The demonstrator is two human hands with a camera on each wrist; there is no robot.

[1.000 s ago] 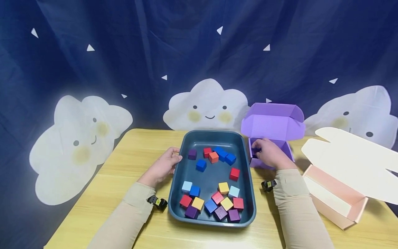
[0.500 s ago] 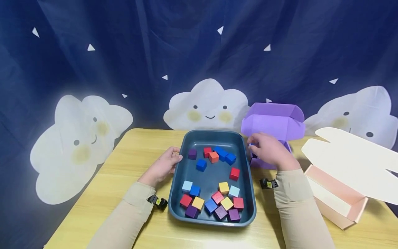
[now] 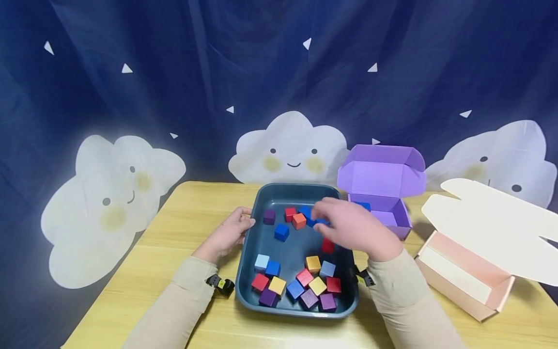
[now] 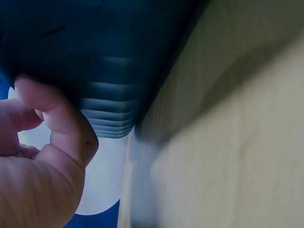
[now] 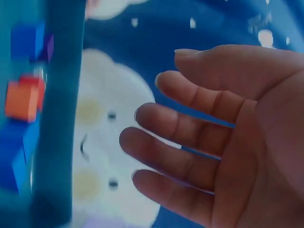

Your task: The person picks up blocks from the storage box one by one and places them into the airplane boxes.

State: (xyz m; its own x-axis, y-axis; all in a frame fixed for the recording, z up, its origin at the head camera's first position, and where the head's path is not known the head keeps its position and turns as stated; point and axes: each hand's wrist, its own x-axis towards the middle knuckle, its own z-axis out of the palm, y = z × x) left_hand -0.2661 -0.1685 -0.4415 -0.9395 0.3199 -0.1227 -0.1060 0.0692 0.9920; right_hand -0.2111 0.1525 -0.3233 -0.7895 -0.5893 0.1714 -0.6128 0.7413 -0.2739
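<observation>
A dark teal tray [image 3: 296, 314] holds several coloured cubes: blue, red, orange, yellow, light blue and purple. My left hand [image 3: 228, 232] grips the tray's left rim; in the left wrist view the thumb [image 4: 57, 114] lies against its outer wall. Over the tray's right side is my right hand [image 3: 348, 225], blurred, partly covering blue cubes and a red cube [image 3: 328, 245]. The right wrist view shows that hand's fingers spread with nothing between them. Behind it to the right stands an open purple box [image 3: 398, 218], with a blue cube [image 3: 363, 206] inside at its left.
A light pink box [image 3: 471, 276] with its pale lid folded open sits at the right of the wooden table [image 3: 192, 203]. A dark blue curtain [image 3: 174, 72] with smiling clouds hangs behind.
My right hand has come out of the purple box and moved left over the tray. A blue cube now shows in that box. The left hand has stayed on the rim.
</observation>
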